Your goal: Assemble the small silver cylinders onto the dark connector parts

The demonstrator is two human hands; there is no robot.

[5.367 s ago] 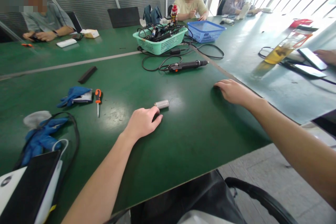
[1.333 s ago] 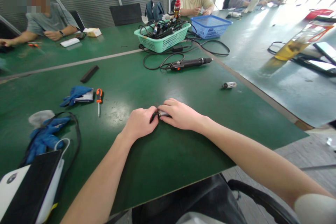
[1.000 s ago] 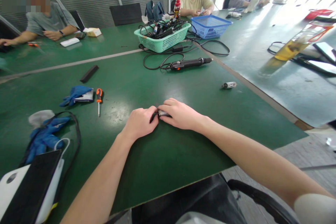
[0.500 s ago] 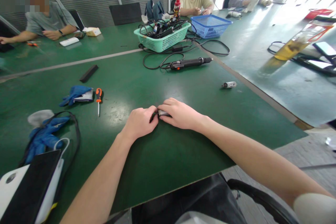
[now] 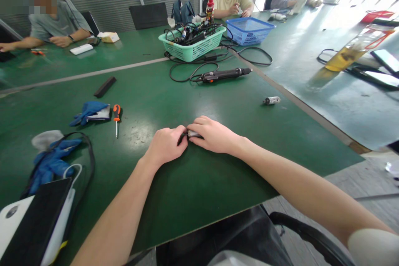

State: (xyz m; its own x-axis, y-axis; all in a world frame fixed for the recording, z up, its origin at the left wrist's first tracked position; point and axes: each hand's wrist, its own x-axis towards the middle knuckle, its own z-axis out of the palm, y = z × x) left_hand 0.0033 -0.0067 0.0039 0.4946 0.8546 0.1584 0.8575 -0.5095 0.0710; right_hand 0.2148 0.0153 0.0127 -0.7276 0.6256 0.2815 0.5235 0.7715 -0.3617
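Low over the green table, my left hand (image 5: pixel 168 144) and my right hand (image 5: pixel 215 135) meet fingertip to fingertip. My right fingers close round a small silver cylindrical part (image 5: pixel 194 134), mostly covered by the hand. From its left end a black piece (image 5: pixel 181 138) runs into the pinch of my left hand, which hides most of it. A similar silver cylinder with a dark tip (image 5: pixel 272 100) lies off to the right. Beyond my hands rests a black electric screwdriver (image 5: pixel 226 75) with its cable. An orange-handled screwdriver (image 5: pixel 116 113) lies to the left.
Blue gloves (image 5: pixel 90 113), a black bar (image 5: pixel 105 87) and a phone (image 5: pixel 37 220) lie leftward. At the back stand a green basket of tools (image 5: pixel 193 52) and a blue basket (image 5: pixel 249 33). A bottle of yellow liquid (image 5: pixel 346 56) is at right. Several people sit around the tables.
My hands and the parts in them stay in place. Across the table, the person in yellow has raised one hand slightly.
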